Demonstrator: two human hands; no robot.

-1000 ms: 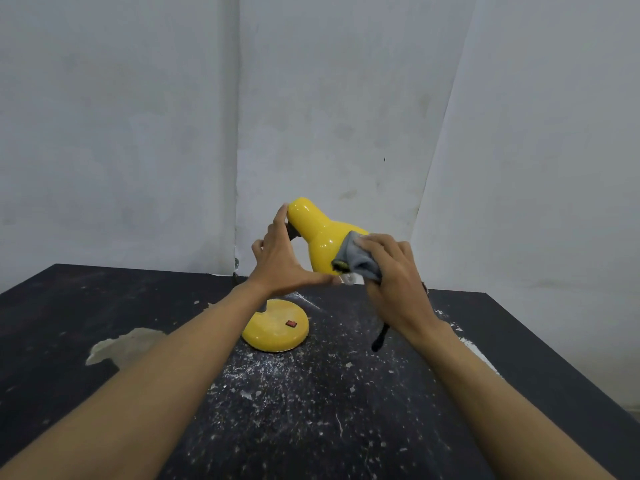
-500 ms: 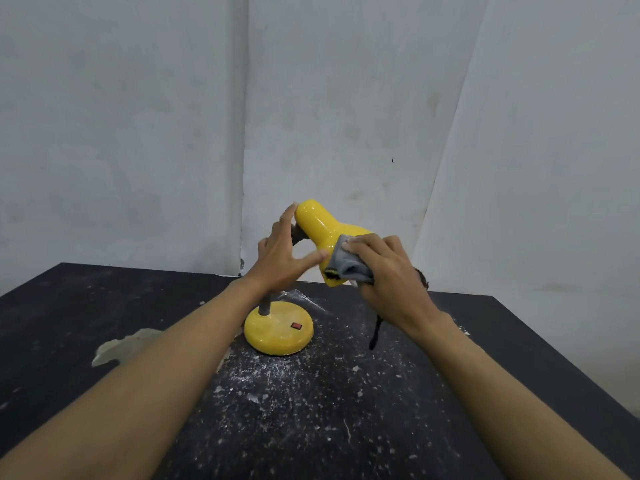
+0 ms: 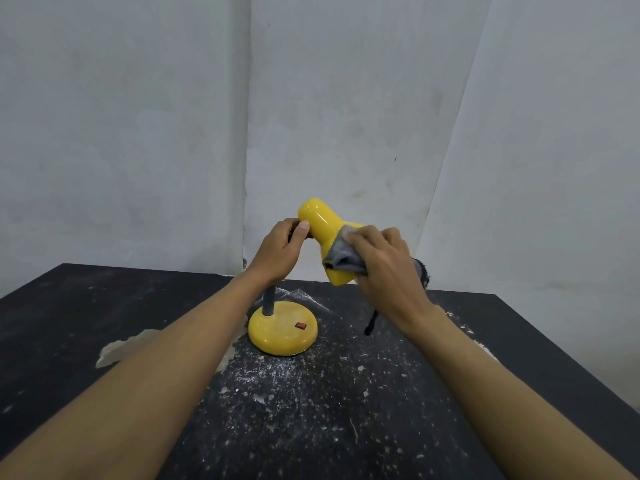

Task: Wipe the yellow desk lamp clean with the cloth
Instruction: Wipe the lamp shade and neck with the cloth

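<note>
Right hand [image 3: 384, 271]: its fingers [image 3: 362, 237] are curling over the grey cloth [image 3: 343, 260], bunching it and pressing it against the near side of the shade [image 3: 323, 225].
Left hand [image 3: 278, 254]: its fingers [image 3: 302, 229] are closing round the dark joint behind the shade's narrow end, gripping the lamp there, with the thumb lying against the yellow.
Lamp's place: the yellow desk lamp [image 3: 332, 282] is standing on its round base [image 3: 277, 337] in the middle of the dark worktop [image 3: 69, 306], with the shade tilting down to the right, well above the surface.
Handling: the glossy shade is looking hard and slippery, so the soft cloth is likely sliding easily. The head is probably swivelling under pressure, and the lamp seems light enough to tip.
Where to hold: bracing at the joint or the grey stem [image 3: 268, 301] is looking soundest, since it leaves the shade free for wiping.
Loose end: a dark strip [image 3: 371, 322] is hanging below the right wrist. I cannot tell whether it is cloth or cord, and it may be dragging across the base.
Surroundings: white flecks [image 3: 294, 382] are littering the worktop in front of the base, and a pale patch [image 3: 121, 346] is lying to the left. Either could be dirtying the cloth if it dips.
In the way: nothing is blocking the shade. The red switch [image 3: 301, 326] is sitting exposed on the base.
</note>
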